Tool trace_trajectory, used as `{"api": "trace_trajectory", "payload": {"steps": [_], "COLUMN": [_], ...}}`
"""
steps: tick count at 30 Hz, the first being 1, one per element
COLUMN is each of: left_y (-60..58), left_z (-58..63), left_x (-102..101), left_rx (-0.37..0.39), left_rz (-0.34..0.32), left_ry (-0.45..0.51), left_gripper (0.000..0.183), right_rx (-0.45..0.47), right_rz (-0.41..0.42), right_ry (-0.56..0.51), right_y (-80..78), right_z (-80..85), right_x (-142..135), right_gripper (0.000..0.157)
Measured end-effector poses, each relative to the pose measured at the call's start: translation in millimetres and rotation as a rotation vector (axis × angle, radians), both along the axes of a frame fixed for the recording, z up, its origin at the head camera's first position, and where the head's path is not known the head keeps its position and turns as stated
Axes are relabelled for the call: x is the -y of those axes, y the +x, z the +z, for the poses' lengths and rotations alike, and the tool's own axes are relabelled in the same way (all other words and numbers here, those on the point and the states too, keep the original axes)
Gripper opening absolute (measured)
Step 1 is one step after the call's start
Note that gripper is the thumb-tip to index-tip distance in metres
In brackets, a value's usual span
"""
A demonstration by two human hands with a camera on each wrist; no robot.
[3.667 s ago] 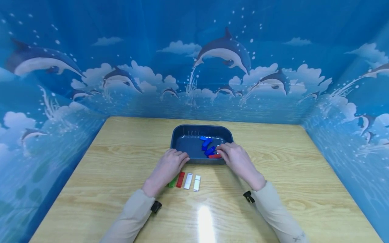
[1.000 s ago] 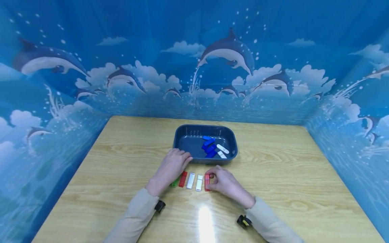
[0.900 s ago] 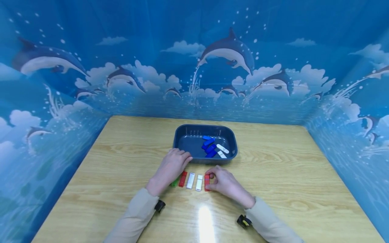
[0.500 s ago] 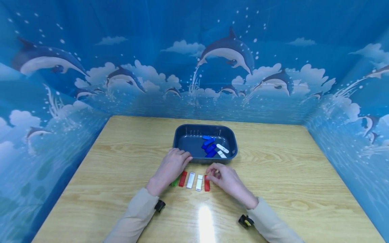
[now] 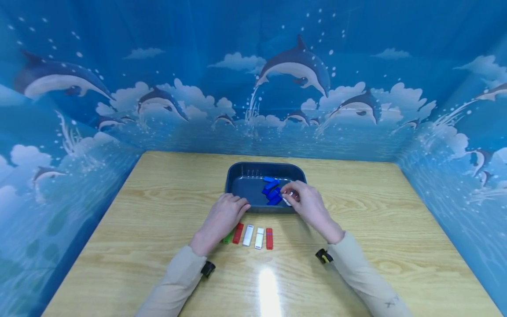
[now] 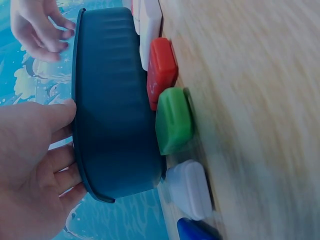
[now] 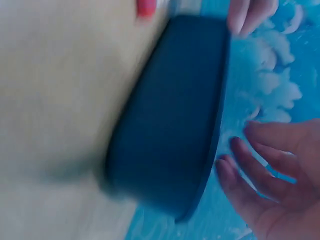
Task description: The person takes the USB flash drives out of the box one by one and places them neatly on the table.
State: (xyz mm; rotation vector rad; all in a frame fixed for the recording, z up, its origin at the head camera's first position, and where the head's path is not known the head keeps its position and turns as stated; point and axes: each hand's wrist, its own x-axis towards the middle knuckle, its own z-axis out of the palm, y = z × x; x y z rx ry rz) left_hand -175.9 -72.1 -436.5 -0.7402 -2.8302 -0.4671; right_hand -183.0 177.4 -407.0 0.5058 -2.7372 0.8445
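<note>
One oblong red plastic stick, newly released, lengthens the row behind the right hand, loose-fingered over the navy rectangular plastic tray the left hand grips.

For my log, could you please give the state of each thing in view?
Dark-blue rectangular plastic tray: upright on wood-grain table.
Blue oblong plastic sticks: heaped in tray, one on table.
White oblong plastic sticks: on table and in tray.
Red oblong plastic sticks: lying on table.
Green oblong plastic stick: lying on table.
Left hand: holding tray rim.
Right hand: over tray.
</note>
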Motion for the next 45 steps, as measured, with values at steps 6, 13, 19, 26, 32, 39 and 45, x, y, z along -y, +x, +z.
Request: {"api": "trace_trajectory", "payload": {"steps": [6,13,19,26,32,39,45], "left_y": [-0.1,-0.5,-0.4,0.3,0.2,0.2,-0.2], "left_z": [-0.1,-1.1,-0.7,-1.0,-1.7,-1.2,-1.4], "left_x": [1.2,0.8,-0.6,-0.2,1.3,1.1,0.3], "left_rx": [0.006,0.005,0.009,0.016,0.001,-0.024,-0.009], "left_rz": [-0.004,0.0,0.003,0.007,-0.001,-0.018,-0.002], "left_ry": [-0.007,-0.019,-0.032,-0.032,-0.022,-0.009,-0.012], "left_gripper": [0.023,0.024,0.025,0.026,0.026,0.025,0.024], "right_rx": [0.007,0.166,0.245,0.298,0.283,0.196,0.157], "right_rz": [0.004,0.051,0.022,-0.022,-0.028,-0.055,-0.111], "right_ry": [0.227,0.339,0.39,0.401,0.417,0.306,0.061], "right_y": [-29.6,-46.8,-54.8,-59.9,-61.3,-59.8,-57.2], "right_z": [-3.0,-13.6,-15.9,-19.2,-21.1,-24.9,-23.4], "right_x": [-8.0,-3.5,0.4,3.7,6.1,5.9,3.7], "right_gripper": [0.013,0.013,0.013,0.017,0.012,0.008,0.013]}}
